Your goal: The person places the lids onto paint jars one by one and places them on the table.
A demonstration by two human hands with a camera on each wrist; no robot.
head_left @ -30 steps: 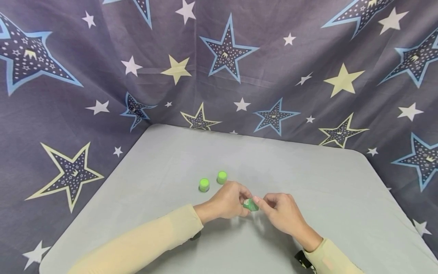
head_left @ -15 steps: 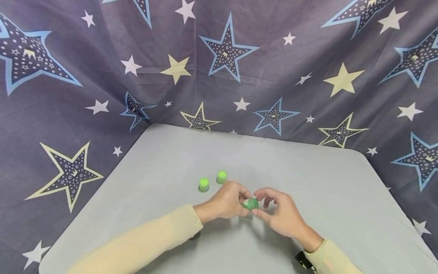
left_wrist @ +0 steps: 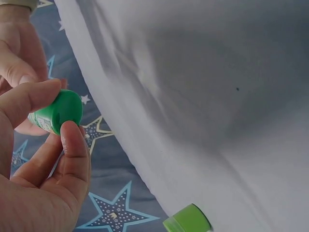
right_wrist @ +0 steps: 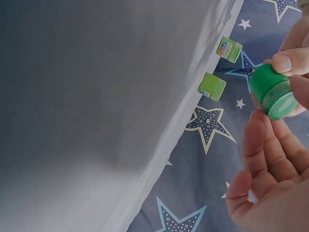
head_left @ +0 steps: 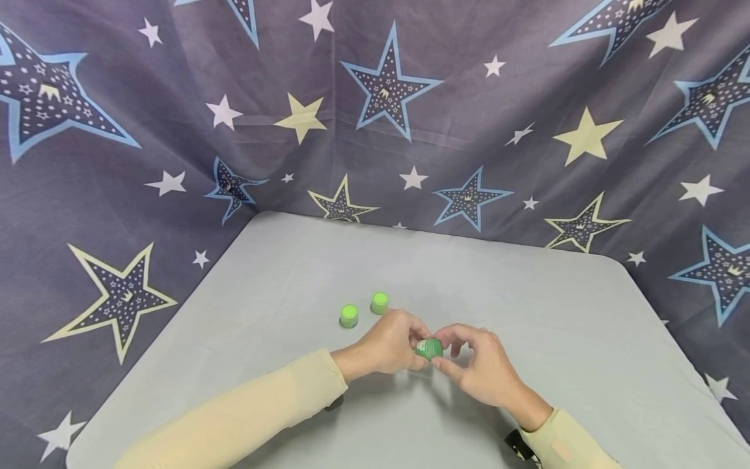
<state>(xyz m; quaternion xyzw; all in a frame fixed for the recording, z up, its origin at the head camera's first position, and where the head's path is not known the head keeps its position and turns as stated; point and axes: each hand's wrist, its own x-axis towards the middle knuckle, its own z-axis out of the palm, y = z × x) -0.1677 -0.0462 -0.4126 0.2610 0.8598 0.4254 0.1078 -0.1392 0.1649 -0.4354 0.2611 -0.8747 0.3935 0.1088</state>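
My left hand [head_left: 389, 342] grips a small green jar [head_left: 430, 349] between thumb and fingers, over the middle of the table. In the left wrist view a pale label shows on the side of this green jar [left_wrist: 47, 118], with my left thumb and a fingertip on its solid green end. My right hand [head_left: 483, 365] has its thumb and forefinger on the jar's right end, from opposite sides. The right wrist view shows the jar [right_wrist: 273, 89] with its round, lighter end turned toward my right hand [right_wrist: 277, 174], whose fingertips are at its edge.
Two light-green-topped jars stand on the grey table [head_left: 527, 293], just beyond my left hand: a nearer jar [head_left: 349, 316] and a farther jar [head_left: 379, 303]. A dark curtain [head_left: 498, 130] with printed stars hangs behind and beside the table.
My right thumb and forefinger were close together on the jar's end, then spread apart around it, and now close on it again slightly. The left hand and the two standing jars stay put.
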